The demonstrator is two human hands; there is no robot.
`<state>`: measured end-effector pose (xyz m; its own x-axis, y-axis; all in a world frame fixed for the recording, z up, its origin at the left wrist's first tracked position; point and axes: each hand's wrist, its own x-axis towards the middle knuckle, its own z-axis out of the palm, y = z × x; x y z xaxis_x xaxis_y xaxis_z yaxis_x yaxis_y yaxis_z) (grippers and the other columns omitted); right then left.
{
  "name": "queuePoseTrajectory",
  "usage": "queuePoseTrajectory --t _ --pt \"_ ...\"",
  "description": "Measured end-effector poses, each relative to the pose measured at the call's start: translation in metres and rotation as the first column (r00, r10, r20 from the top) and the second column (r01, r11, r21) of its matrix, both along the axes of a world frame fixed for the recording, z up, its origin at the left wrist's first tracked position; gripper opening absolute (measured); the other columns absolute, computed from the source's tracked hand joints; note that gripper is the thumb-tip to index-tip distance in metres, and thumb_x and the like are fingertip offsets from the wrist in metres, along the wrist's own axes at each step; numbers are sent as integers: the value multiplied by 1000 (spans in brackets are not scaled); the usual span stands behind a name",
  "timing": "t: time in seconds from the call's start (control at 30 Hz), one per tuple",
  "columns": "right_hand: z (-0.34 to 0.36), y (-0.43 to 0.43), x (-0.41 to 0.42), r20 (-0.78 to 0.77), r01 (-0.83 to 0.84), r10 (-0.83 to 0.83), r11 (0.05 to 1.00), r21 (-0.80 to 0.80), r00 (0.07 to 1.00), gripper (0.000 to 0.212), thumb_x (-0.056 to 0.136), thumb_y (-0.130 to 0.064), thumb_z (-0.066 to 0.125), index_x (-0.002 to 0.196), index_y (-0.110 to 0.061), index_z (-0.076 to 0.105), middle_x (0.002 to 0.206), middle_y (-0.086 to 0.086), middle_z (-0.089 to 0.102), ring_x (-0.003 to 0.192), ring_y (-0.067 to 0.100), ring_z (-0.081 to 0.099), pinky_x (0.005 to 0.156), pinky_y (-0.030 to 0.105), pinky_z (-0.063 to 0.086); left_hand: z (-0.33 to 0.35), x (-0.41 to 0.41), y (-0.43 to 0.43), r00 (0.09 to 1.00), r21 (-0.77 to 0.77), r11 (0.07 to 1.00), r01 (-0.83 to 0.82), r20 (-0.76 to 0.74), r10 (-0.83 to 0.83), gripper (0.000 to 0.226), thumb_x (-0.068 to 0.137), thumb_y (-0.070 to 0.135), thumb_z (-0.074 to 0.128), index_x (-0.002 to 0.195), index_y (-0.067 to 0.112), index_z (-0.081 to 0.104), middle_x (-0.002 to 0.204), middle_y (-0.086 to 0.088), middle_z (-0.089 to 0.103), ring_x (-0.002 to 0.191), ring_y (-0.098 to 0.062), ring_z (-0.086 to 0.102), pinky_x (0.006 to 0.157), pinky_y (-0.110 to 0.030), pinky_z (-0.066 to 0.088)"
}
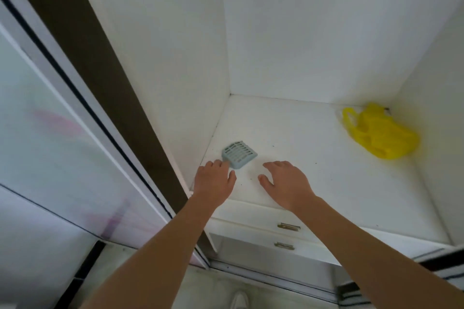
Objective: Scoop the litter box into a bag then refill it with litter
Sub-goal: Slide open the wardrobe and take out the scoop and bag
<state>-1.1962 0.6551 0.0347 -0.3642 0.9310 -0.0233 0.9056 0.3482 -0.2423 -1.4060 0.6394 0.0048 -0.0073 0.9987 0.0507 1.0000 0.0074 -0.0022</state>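
Observation:
A pale blue slotted litter scoop (239,154) lies on the white shelf (301,163) of an open cupboard, near its left wall. My left hand (214,182) reaches over the scoop's handle end, fingers curled onto it; the handle is hidden under the hand. My right hand (285,183) hovers just to the scoop's right, fingers spread, holding nothing. A crumpled yellow plastic bag (379,133) sits in the shelf's far right corner. No litter box is in view.
Two white drawers with metal pulls (288,226) sit below the shelf. A sliding door with a dark frame (105,98) stands at left. Dark specks dot the shelf. Tiled floor and a white shoe (239,301) show below.

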Motion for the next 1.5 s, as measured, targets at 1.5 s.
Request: queuePoseTrajectory --t 1.5 --pt "-72 15 -8 81 -32 40 994 -101 996 58 98 -40 41 153 -22 31 163 -2 23 148 20 22 117 36 26 -15 -9 56 992 -222 974 -36 113 62 9 93 10 59 100 10 66 85 -2 61 71 -15 53 60 -26 39"
